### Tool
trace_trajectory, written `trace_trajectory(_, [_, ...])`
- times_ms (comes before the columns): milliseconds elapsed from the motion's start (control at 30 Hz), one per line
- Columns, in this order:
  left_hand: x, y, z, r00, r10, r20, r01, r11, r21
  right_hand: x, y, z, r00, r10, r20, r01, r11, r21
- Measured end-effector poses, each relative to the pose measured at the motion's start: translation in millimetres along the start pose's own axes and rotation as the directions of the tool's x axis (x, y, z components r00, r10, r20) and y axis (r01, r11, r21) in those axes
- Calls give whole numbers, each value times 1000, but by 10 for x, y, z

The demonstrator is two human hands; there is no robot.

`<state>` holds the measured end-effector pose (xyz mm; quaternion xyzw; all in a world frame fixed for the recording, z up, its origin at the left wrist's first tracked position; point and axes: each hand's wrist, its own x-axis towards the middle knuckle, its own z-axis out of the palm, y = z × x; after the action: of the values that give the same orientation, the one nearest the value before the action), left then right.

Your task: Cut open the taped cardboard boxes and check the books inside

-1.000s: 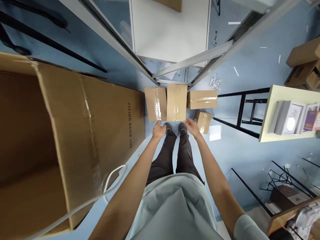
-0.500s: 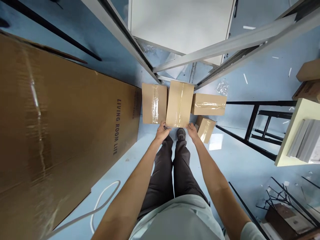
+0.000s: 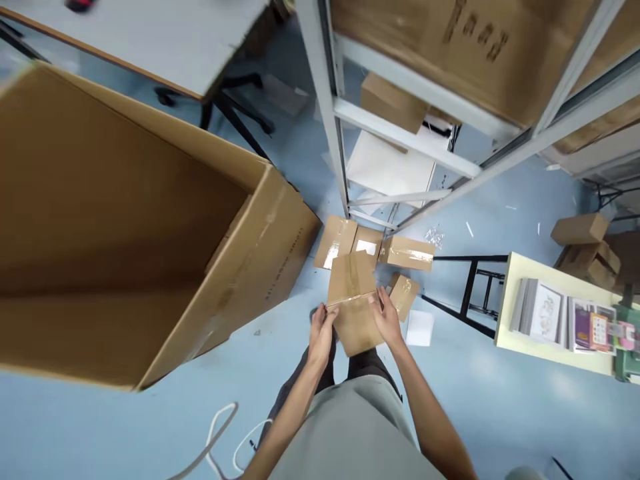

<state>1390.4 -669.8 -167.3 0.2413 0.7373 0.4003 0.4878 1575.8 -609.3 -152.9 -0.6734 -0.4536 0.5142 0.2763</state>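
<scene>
A taped cardboard box (image 3: pixel 357 323) is held up in front of my legs, tilted so that its top and near side both show. My left hand (image 3: pixel 321 333) grips its left edge, and my right hand (image 3: pixel 387 321) presses on its right edge. Beyond it on the floor stand a taped box (image 3: pixel 336 241), a box with a white label (image 3: pixel 369 241) and a long taped box (image 3: pixel 409 253). Near my right fingers lies a smaller box (image 3: pixel 404 295). The underside of the held box is hidden.
A large open carton (image 3: pixel 280 240) fills the left side. A metal rack (image 3: pixel 405 137) rises ahead, with a big box (image 3: pixel 465 53) on it. To the right is a cream-topped table (image 3: pixel 505 333) with papers. A white cable (image 3: pixel 215 433) lies on the floor at lower left.
Both hands have lifted the middle box off the others and brought it closer to my body, tilting it. The labelled box behind it now shows. My view has shifted and straightened up.
</scene>
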Motion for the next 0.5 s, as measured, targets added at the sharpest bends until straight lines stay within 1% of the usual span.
trace_trajectory(100, [-411, 350, -257, 987, -75, -144, 64, 995, -81, -525, -361, -40, 999, -41, -9, 42, 996, 84])
trace_trajectory(133, [-534, 477, -355, 982, -67, -175, 49, 993, -107, -704, -480, -30, 998, -61, -9, 62, 992, 110])
trace_trajectory(167, [-654, 606, -463, 980, -31, -199, 6, 992, -125, -883, -601, -5, 996, -89, -7, 89, 987, 136])
trace_trajectory(233, [-898, 852, -713, 966, 88, -243, -127, 981, -146, -1240, -847, 82, 987, -161, -13, 161, 970, 181])
trace_trajectory(333, [-1338, 1167, -1193, 913, 266, -309, -324, 933, -155, -1810, -1224, 261, 950, -310, -40, 312, 928, 203])
trace_trajectory(400, [-1712, 1331, -1593, 851, 379, -363, -452, 881, -141, -2242, -1462, 376, 894, -439, -87, 447, 877, 176])
trace_trajectory(433, [-1916, 1394, -1815, 809, 439, -391, -521, 843, -132, -2468, -1568, 430, 851, -513, -116, 525, 837, 155])
trace_trajectory(467, [-2123, 1445, -2046, 760, 495, -420, -591, 796, -130, -2691, -1664, 484, 795, -587, -152, 605, 785, 134])
trace_trajectory(500, [-2324, 1481, -2280, 715, 546, -437, -654, 742, -144, -2904, -1750, 544, 729, -658, -187, 682, 722, 117])
